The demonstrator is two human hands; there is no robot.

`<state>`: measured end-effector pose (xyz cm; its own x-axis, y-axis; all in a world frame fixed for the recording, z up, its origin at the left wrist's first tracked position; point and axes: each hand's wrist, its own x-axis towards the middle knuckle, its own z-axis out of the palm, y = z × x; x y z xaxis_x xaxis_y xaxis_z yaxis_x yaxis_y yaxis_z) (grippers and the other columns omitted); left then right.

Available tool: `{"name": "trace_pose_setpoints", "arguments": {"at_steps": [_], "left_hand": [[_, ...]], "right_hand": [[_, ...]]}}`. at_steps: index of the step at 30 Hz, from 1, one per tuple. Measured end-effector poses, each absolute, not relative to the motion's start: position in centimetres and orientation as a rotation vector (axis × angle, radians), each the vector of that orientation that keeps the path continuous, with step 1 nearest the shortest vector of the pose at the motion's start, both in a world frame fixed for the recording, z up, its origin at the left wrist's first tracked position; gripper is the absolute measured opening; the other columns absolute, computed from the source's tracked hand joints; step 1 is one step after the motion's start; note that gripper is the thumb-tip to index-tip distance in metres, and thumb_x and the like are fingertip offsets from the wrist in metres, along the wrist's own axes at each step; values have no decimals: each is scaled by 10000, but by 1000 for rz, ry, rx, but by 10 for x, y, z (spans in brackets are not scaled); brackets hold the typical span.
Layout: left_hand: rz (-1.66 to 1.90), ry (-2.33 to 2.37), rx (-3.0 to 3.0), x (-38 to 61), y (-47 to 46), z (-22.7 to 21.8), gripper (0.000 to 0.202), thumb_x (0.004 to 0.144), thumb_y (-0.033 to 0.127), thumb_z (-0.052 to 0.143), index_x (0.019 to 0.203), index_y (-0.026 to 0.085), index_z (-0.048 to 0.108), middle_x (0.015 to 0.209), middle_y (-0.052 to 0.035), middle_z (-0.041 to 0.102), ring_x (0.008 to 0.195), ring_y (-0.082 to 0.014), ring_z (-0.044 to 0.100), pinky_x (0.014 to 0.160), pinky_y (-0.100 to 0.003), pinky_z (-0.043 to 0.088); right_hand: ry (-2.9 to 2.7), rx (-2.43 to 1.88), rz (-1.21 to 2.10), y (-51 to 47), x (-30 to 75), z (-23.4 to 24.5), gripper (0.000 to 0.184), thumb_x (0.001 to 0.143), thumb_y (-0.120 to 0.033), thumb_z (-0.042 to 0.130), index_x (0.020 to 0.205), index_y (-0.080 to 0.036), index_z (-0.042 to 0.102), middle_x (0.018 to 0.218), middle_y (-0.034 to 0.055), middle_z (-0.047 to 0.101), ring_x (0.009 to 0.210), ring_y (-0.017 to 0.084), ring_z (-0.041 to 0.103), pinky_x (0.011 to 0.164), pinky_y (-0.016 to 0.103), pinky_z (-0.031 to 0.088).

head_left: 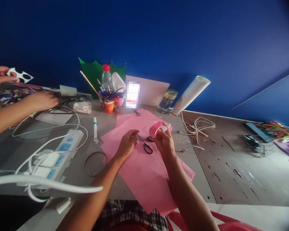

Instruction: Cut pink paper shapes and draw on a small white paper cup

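My right hand [165,141] is closed on a curled pink paper strip [154,129], with a small white piece [163,128] by its fingertips; what that piece is I cannot make out. My left hand [128,143] is held over pink paper sheets [144,179], its fingers bent and a little apart. Black-handled scissors [148,148] lie on the sheets between my hands, blades pointing toward my left fingers. Whether those fingers touch the blades I cannot tell. Nothing shows in my left hand.
At left, another person's hands [42,100] reach in, one with a white cut-out piece [21,75]. A power strip [62,154], white cables, a tape ring [95,163] and a white tube [95,128] lie nearby. Behind stand a bottle [107,78], a glass jar [167,101] and stacked cups [191,95].
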<state>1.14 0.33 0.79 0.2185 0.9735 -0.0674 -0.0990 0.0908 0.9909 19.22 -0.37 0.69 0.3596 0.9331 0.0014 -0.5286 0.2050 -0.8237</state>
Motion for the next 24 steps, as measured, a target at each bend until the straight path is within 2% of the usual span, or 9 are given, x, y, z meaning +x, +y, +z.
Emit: {"name": "trace_pose_setpoints", "arguments": {"at_steps": [4,8,11,17,21,24], "left_hand": [[956,827,982,13,-2,21,470,757,447,768,1095,141,654,913,-50,696,566,-91,563,566,-252,448],[946,715,1017,15,-7,25,564,738,583,771,1028,110,668,666,2,626,500,-84,497,516,-234,368],[961,772,1072,16,-7,23,484,736,533,779,964,121,669,550,50,535,481,-84,453,509,-228,338],[1050,1028,1142,16,-5,20,256,754,411,688,732,174,593,568,65,476,509,-88,408,511,-234,317],[1117,1250,1297,14,-7,21,181,812,347,603,735,184,591,617,51,503,589,-110,454,573,-241,349],[1117,1343,1384,14,-9,21,175,834,333,585,736,188,585,632,47,511,613,-116,461,590,-245,352]], "right_hand": [[-495,-751,1214,-14,182,16,480,655,-164,785,1090,-286,624,879,-53,671,737,98,631,709,215,556],[-498,-753,1291,-18,168,16,505,663,-170,792,1116,-296,608,913,-47,684,775,110,646,741,228,560],[-510,-770,1312,-19,162,15,531,671,-174,790,1142,-306,583,855,-63,672,742,109,640,715,226,544],[-615,-789,1316,-22,160,19,608,667,-223,810,1191,-313,513,884,-37,704,711,129,633,682,264,518],[-812,-896,1182,-26,162,17,647,741,-399,787,1282,-321,440,1027,14,695,821,169,658,742,334,542],[-969,-1072,994,-28,161,10,696,728,-407,795,1312,-309,430,1089,33,654,781,148,624,716,321,528]]}}
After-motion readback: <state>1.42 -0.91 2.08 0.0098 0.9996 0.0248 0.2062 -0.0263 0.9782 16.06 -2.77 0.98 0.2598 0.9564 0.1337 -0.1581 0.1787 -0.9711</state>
